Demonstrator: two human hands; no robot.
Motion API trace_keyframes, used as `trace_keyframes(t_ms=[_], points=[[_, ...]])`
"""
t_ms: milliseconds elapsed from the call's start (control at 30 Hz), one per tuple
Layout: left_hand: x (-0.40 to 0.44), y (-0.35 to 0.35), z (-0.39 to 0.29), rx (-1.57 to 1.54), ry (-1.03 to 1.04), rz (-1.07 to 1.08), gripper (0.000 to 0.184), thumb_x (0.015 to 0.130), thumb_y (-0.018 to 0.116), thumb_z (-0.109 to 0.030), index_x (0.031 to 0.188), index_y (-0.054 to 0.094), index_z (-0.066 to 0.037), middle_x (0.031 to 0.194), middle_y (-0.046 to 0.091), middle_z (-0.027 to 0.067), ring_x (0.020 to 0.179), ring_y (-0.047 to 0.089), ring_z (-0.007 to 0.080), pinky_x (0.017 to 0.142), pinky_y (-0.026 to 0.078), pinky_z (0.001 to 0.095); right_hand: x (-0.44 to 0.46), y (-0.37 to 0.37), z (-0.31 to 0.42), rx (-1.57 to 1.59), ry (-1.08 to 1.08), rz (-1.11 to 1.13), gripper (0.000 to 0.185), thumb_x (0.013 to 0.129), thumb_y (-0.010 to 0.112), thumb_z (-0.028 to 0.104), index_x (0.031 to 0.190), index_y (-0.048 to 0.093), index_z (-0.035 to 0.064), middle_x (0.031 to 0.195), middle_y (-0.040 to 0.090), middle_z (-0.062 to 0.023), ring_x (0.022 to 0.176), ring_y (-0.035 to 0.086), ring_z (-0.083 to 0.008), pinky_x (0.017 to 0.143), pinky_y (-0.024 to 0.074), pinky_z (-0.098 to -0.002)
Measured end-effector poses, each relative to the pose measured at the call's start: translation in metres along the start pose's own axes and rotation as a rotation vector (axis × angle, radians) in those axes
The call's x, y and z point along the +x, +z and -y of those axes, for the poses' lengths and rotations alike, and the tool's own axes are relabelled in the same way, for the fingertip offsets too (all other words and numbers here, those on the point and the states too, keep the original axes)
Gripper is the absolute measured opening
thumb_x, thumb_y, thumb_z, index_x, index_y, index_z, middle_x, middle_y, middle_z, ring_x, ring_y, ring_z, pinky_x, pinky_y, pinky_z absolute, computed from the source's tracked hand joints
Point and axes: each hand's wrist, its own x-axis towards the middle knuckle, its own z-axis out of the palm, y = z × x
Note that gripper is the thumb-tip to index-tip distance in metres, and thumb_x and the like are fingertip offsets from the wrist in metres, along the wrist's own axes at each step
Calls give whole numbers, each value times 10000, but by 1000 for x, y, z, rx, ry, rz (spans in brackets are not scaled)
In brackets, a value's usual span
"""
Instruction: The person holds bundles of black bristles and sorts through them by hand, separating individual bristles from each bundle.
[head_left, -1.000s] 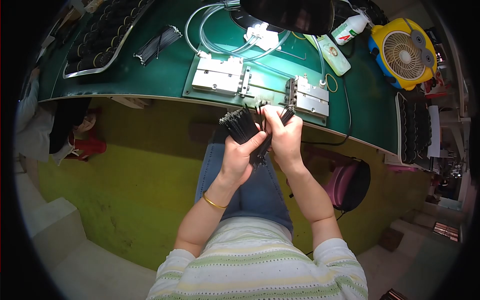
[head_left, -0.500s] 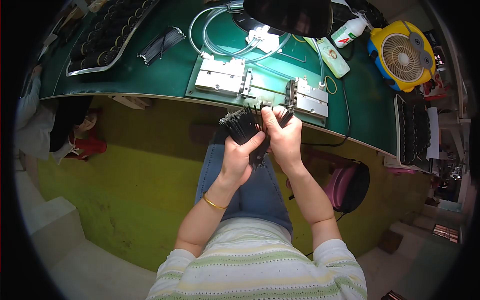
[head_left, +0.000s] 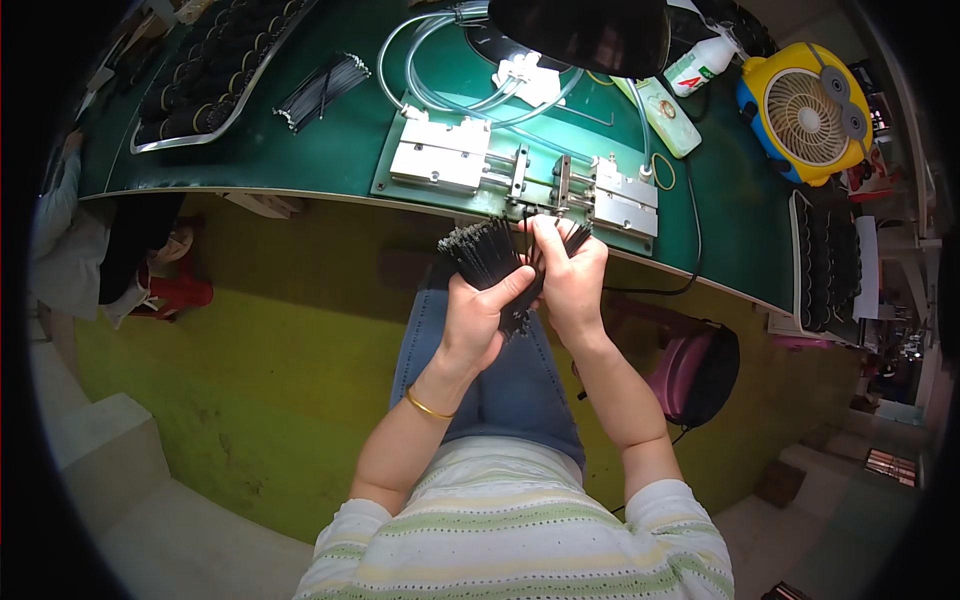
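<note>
My left hand is closed around a thick bundle of thin black wires, whose pale-tipped ends fan out to the upper left. Close beside it, my right hand is also closed; its thumb and forefinger pinch a black strand, while a smaller bunch of black wires sticks out past its fingers. Just beyond the fingertips, at the table edge, stands a fixture with a left silver pneumatic cylinder and a right one. Their end plates stand near each other, with a narrow gap between.
On the green table lie a loose pile of black wires, a phone, a white bottle and a yellow fan. Clear hoses loop behind the fixture. A black lamp shade hangs above. Another person's sleeve shows at left.
The fixture's two end plates have moved inward, toward each other, on their rods. My right hand has shifted very slightly; my left hand stays almost still with its bundle.
</note>
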Motion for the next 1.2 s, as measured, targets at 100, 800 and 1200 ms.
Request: trace_keyframes(t_ms=[100,800,1200], points=[[1,1,-1,-3,0,0,111,781,598,9,890,582,-1,790,592,44,643,562,122,564,473,246,0,2,1,-10,-3,-5,210,837,543,147,731,617,-18,524,525,-6,388,422,-37,316,291,-189],[2,2,-4,-11,-23,-3,118,784,590,12,899,578,-7,820,591,35,681,567,116,605,482,239,0,5,-4,43,-6,-50,215,851,536,147,712,598,-5,502,502,-7,351,377,-39,302,264,-198],[-4,1,-5,-45,-35,6,133,783,595,-9,913,567,-21,815,586,42,669,568,123,557,474,243,-8,5,3,-30,-56,30,186,855,539,133,777,620,-14,502,466,19,367,375,-25,306,260,-193]])
